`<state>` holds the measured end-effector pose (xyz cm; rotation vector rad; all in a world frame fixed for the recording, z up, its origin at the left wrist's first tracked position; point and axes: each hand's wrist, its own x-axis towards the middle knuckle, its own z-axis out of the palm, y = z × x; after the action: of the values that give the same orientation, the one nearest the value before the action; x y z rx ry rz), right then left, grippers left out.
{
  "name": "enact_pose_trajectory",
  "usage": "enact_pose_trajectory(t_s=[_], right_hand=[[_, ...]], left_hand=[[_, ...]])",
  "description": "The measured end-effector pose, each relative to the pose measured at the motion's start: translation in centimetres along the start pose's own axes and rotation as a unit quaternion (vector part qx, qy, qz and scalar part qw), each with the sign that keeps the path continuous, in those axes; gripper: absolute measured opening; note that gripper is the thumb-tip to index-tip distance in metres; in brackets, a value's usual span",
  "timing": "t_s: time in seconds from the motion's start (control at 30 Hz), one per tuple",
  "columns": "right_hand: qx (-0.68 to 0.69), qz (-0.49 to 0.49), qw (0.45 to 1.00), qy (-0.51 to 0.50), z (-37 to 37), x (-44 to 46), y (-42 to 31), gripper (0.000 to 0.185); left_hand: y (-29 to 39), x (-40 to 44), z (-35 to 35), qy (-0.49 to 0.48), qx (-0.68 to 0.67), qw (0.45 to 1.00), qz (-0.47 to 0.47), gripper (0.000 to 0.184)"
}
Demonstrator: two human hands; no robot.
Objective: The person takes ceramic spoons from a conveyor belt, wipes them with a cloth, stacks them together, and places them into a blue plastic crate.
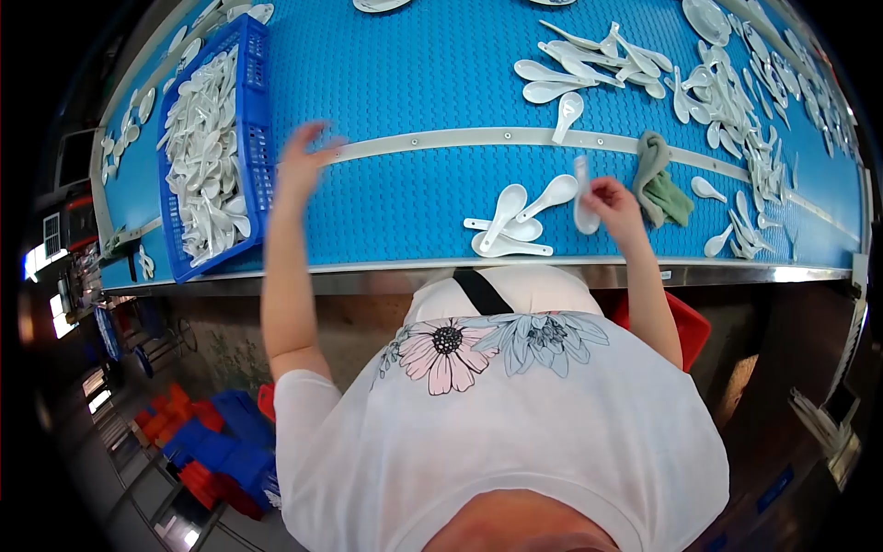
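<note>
My right hand (616, 207) pinches a white ceramic soup spoon (585, 213) above the blue belt, its handle pointing away from me. Just left of it, several more white spoons (504, 213) lie in a small overlapping group near the belt's front edge. Slightly blurred, my left hand (305, 158) is beside the basket's right wall, with its fingers apart and nothing in them. The blue plastic basket (255, 138) is heaped with white spoons (204, 147). A grey-green cloth (664, 191) lies crumpled to the right of my right hand.
A pale divider strip (460, 138) runs across the blue belt (414, 83). Beyond it lie a loose pile of spoons (589, 69) and a single spoon (568, 112). Many more spoons (736, 106) spread along the right side. Red and blue crates (225, 442) stand on the floor at left.
</note>
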<state>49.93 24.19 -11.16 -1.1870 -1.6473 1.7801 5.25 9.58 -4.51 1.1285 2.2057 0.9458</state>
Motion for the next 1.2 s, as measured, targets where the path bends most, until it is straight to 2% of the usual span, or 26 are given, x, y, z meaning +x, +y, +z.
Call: enact_pose_trajectory(t_s=[0.03, 0.07, 0.1, 0.17, 0.2, 0.23, 0.27, 0.3, 0.33, 0.4, 0.43, 0.47, 0.5, 0.53, 0.57, 0.6, 0.67, 0.73, 0.8, 0.83, 0.93, 1.0, 1.07, 1.17, 1.2], right_hand=[[-0.075, -0.009, 0.997, -0.035, 1.1, -0.5, -1.1, 0.015], [-0.060, -0.013, 0.996, -0.071, 2.4, -0.9, -1.5, 0.016], [-0.126, -0.023, 0.987, -0.096, 3.8, -1.3, -2.0, 0.017], [-0.161, -0.075, 0.975, -0.134, 5.8, -2.0, -3.4, 0.020], [-0.164, -0.076, 0.974, -0.134, 5.6, -1.9, -3.9, 0.020], [-0.205, -0.083, 0.974, -0.044, 5.1, -1.6, -4.3, 0.022], [-0.245, -0.091, 0.964, 0.046, 4.4, -1.3, -4.5, 0.025], [-0.350, -0.167, 0.912, 0.130, 2.6, -0.7, -3.9, 0.028], [-0.445, -0.239, 0.836, 0.212, 0.1, -0.2, -3.2, 0.031], [-0.521, -0.237, 0.771, 0.278, -3.6, 0.2, -3.3, 0.030], [-0.522, -0.239, 0.769, 0.279, -5.5, 0.1, -1.8, 0.030], [-0.491, -0.188, 0.817, 0.237, -7.3, 0.1, 0.8, 0.027], [-0.455, -0.136, 0.859, 0.192, -7.5, 0.0, 0.9, 0.024], [-0.457, -0.141, 0.856, 0.194, -7.8, 0.2, 0.8, 0.024], [-0.375, -0.100, 0.905, 0.175, -8.0, 0.2, 0.8, 0.022], [-0.286, -0.053, 0.944, 0.154, -7.2, -0.3, 0.2, 0.020], [-0.174, -0.087, 0.974, 0.115, -3.8, -0.9, -1.9, 0.020], [-0.387, -0.224, 0.892, 0.070, -0.2, -1.1, -2.8, 0.024], [-0.349, -0.209, 0.913, -0.007, 3.8, -0.8, -1.8, 0.031], [-0.429, -0.296, 0.854, 0.009, 5.0, -0.3, 0.7, 0.035], [-0.421, -0.289, 0.859, 0.031, 6.2, -0.2, 0.8, 0.035], [-0.390, -0.186, 0.901, 0.037, 6.4, -0.3, -0.2, 0.034], [-0.415, -0.186, 0.889, 0.045, 7.0, -0.4, -1.5, 0.034], [-0.462, -0.219, 0.856, 0.076, 7.9, -0.4, -1.8, 0.036], [-0.466, -0.182, 0.863, 0.072, 8.1, -0.3, -1.9, 0.034]], left_hand=[[0.8, -0.8, 4.0, -0.085, -0.006, 0.995, -0.058, 0.052], [2.7, -2.4, 7.1, -0.142, -0.016, 0.989, -0.033, 0.058], [3.8, -3.5, 9.7, -0.200, -0.032, 0.979, -0.037, 0.059], [6.4, -5.8, 13.2, -0.276, -0.053, 0.960, -0.007, 0.073], [7.2, -6.8, 14.4, -0.286, -0.008, 0.957, 0.054, 0.079], [7.6, -7.7, 15.4, -0.293, 0.037, 0.949, 0.113, 0.084], [7.8, -8.7, 16.3, -0.289, 0.036, 0.950, 0.113, 0.084], [7.9, -9.6, 17.0, -0.277, 0.129, 0.936, 0.175, 0.089], [7.7, -10.1, 17.4, -0.262, 0.222, 0.909, 0.236, 0.093], [6.9, -10.3, 17.9, -0.259, 0.217, 0.910, 0.239, 0.089], [6.6, -10.4, 18.2, -0.260, 0.212, 0.910, 0.243, 0.084], [6.1, -10.5, 18.5, -0.258, 0.210, 0.910, 0.247, 0.084], [5.7, -10.5, 18.4, -0.244, 0.209, 0.910, 0.262, 0.075], [5.5, -10.4, 18.5, -0.227, 0.207, 0.911, 0.276, 0.066], [5.4, -10.4, 18.6, -0.221, 0.206, 0.912, 0.278, 0.066], [5.4, -10.7, 18.5, -0.224, 0.213, 0.910, 0.276, 0.057], [5.6, -10.8, 18.2, -0.221, 0.211, 0.911, 0.276, 0.039], [6.8, -10.8, 17.6, -0.257, 0.236, 0.902, 0.255, 0.041], [7.2, -10.7, 17.7, -0.294, 0.260, 0.890, 0.234, 0.043], [7.1, -10.6, 17.9, -0.283, 0.241, 0.905, 0.208, 0.047], [7.2, -10.2, 17.7, -0.280, 0.235, 0.915, 0.168, 0.052], [7.4, -10.0, 17.3, -0.290, 0.248, 0.912, 0.151, 0.054], [7.6, -9.8, 16.9, -0.373, 0.218, 0.900, 0.060, 0.049], [6.4, -9.9, 17.1, -0.361, 0.190, 0.909, 0.083, 0.044], [5.9, -9.9, 17.0, -0.360, 0.190, 0.910, 0.083, 0.044]])
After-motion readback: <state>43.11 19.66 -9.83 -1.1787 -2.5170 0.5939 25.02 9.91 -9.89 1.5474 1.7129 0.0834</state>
